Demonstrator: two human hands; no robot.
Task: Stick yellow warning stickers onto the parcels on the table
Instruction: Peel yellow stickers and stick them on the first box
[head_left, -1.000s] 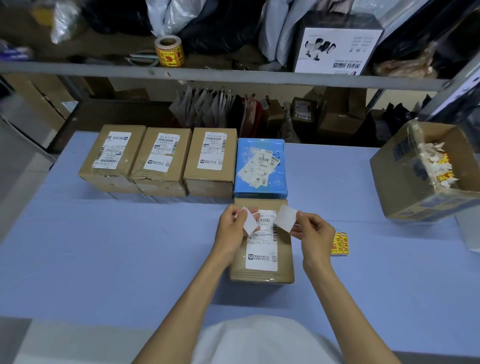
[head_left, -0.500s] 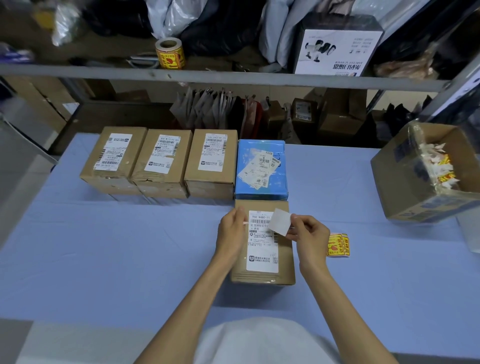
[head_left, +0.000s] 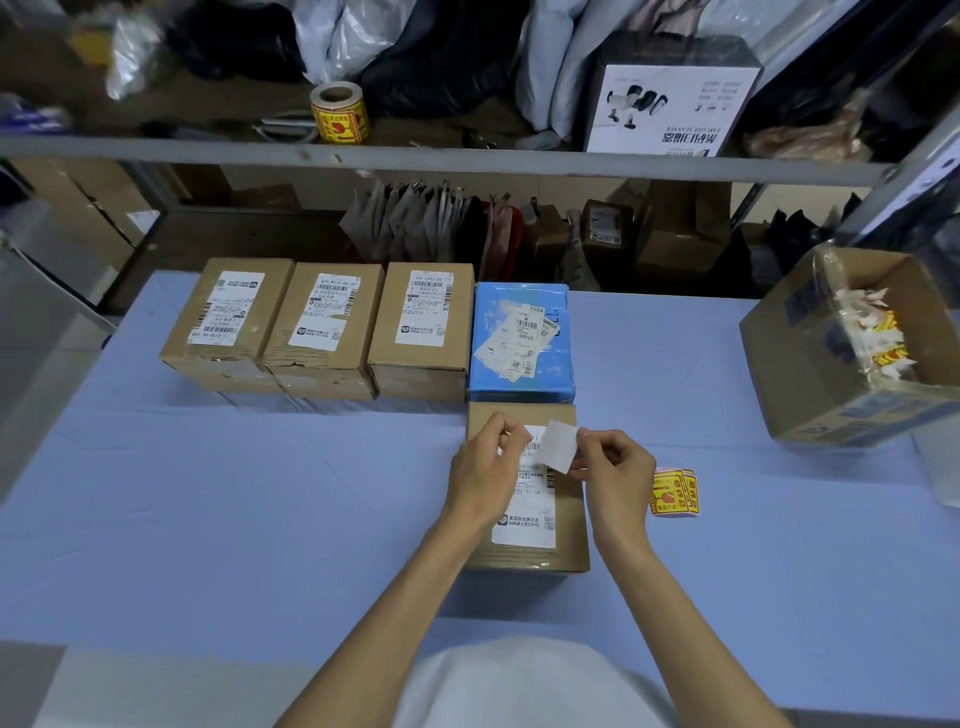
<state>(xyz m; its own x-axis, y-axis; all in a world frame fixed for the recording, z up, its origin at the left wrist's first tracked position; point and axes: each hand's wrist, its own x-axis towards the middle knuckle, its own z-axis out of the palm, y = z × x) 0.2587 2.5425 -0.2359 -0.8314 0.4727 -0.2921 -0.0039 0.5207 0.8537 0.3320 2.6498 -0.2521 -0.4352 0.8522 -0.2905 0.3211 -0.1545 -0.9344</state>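
Desk: Labels first, what's legible?

Floor: Not much. The white box (head_left: 670, 111) on the shelf (head_left: 467, 161) has upside-down print, looks like "BARCODE SCANNER", w/ Chinese characters by it. Every parcel carries a white shipping label (head_left: 524, 530) w/ barcodes & QR squares; txt too small to read. The sticker strip (head_left: 674, 492) on the counter (head_left: 208, 493) is yellow w/ red print, characters not legible. Same yellow/red on the sticker roll (head_left: 338, 113), upright on the shelf.

Desk: Parcels?

Floor: Three brown parcels (head_left: 324, 317) side by side toward the counter's far side. A blue parcel (head_left: 488, 374) sits right against the rightmost one, crumpled labels on top. The near parcel (head_left: 569, 530), brown, label up, sits just in front of the blue one, touching it.

Desk: Hands?

Floor: Both over the near parcel's far end. Grip of the right hand (head_left: 618, 467) pinches a white square (head_left: 558, 446) btwn thumb & fingertips, tilted, plain side to cam. On the left hand (head_left: 485, 478) fingers are curled at the label's top; can't tell if that grip holds anything. Strip lies just right of the right hand.

Desk: Else?

Floor: An open carton (head_left: 810, 395) at the counter's right edge, white & yellow paper scraps (head_left: 872, 332) inside.
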